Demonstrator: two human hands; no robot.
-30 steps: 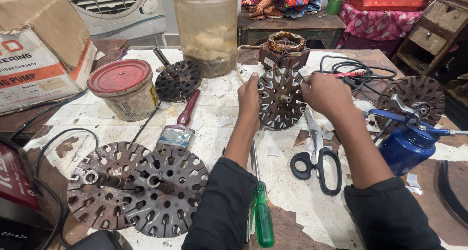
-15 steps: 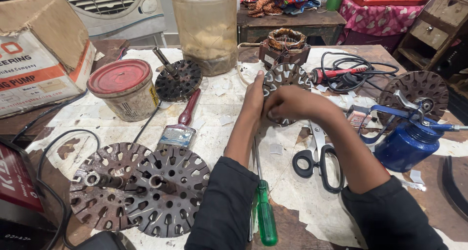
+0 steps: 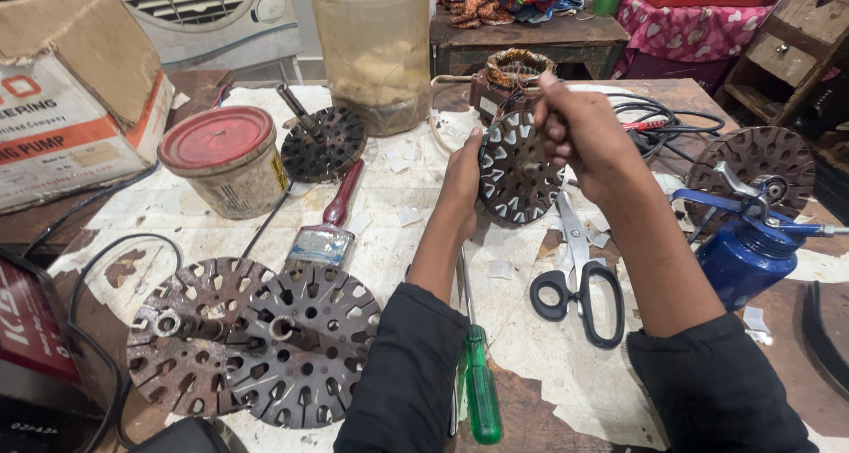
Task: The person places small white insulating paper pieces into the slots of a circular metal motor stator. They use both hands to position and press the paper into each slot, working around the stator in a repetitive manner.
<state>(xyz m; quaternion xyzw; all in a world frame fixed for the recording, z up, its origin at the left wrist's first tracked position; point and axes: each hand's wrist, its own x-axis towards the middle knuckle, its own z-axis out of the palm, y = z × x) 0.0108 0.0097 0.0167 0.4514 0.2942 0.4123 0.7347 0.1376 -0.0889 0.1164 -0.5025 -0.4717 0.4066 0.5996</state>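
I hold the slotted metal disc (image 3: 517,172) upright above the table (image 3: 398,232), my left hand (image 3: 462,177) gripping its rim, my right hand (image 3: 579,130) seemingly pinching something at its upper edge; it looks heavy, stiff and sharp-edged, best gripped by the rim.

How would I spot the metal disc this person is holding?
On the paper-covered workbench, look behind the black-handled scissors. The left hand and right hand hold the slotted disc upright; the other discs lie flat.
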